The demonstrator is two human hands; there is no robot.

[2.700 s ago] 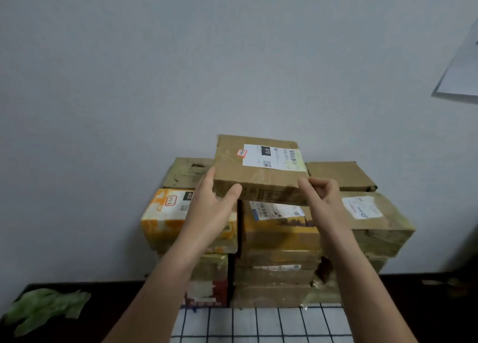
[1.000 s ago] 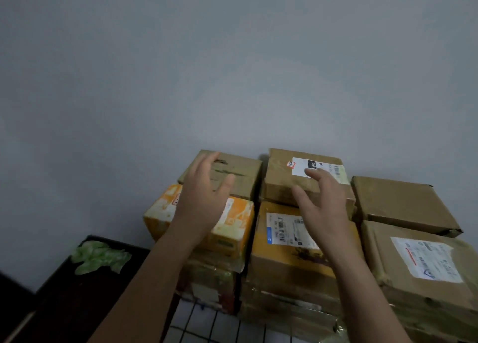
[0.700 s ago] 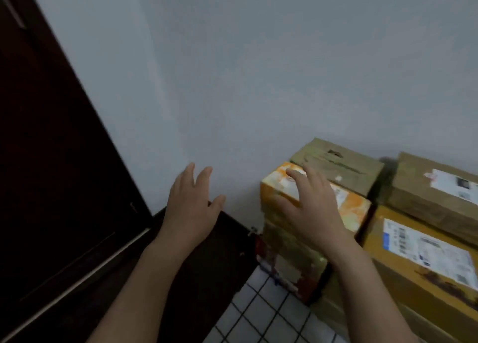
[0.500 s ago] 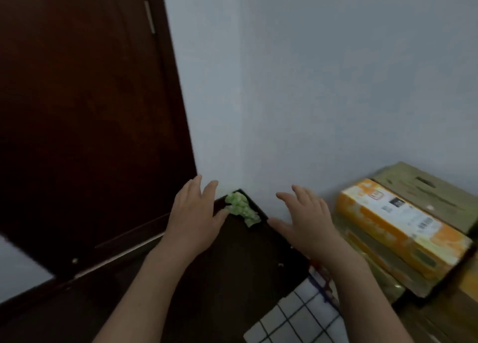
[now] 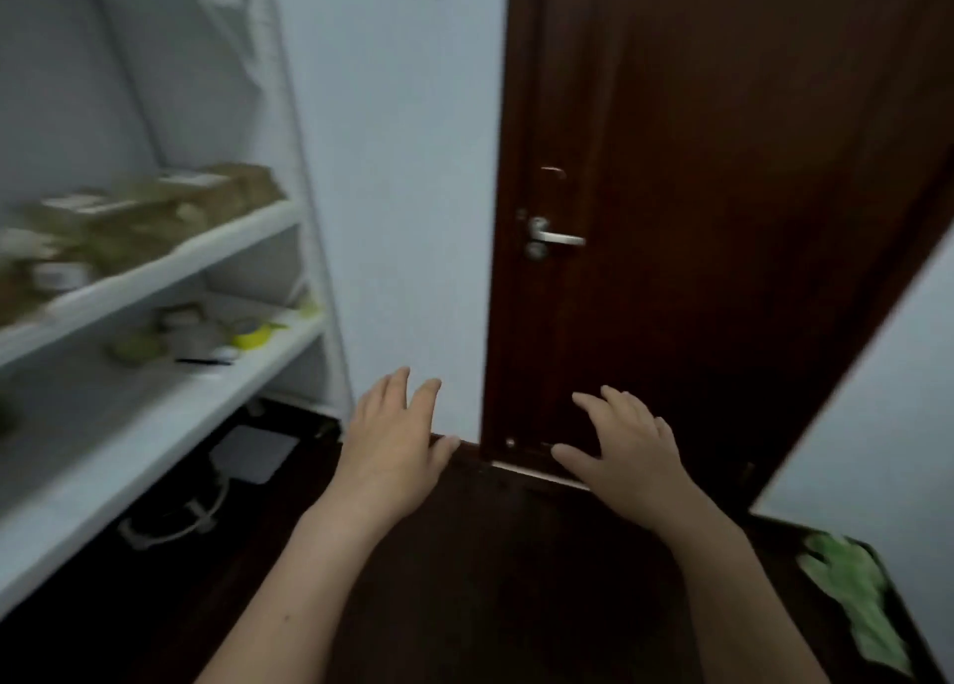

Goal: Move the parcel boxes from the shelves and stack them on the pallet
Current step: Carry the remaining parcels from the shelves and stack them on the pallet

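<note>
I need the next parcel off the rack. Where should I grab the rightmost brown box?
Likely from the open front, right hand on its free right end, left hand under its front edge: the brown box lies flat near the shelf edge, with other parcels crowding its left. Blur hides finer detail.

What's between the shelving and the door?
Head view: just a strip of pale wall separates the white shelving from the dark door.
</note>
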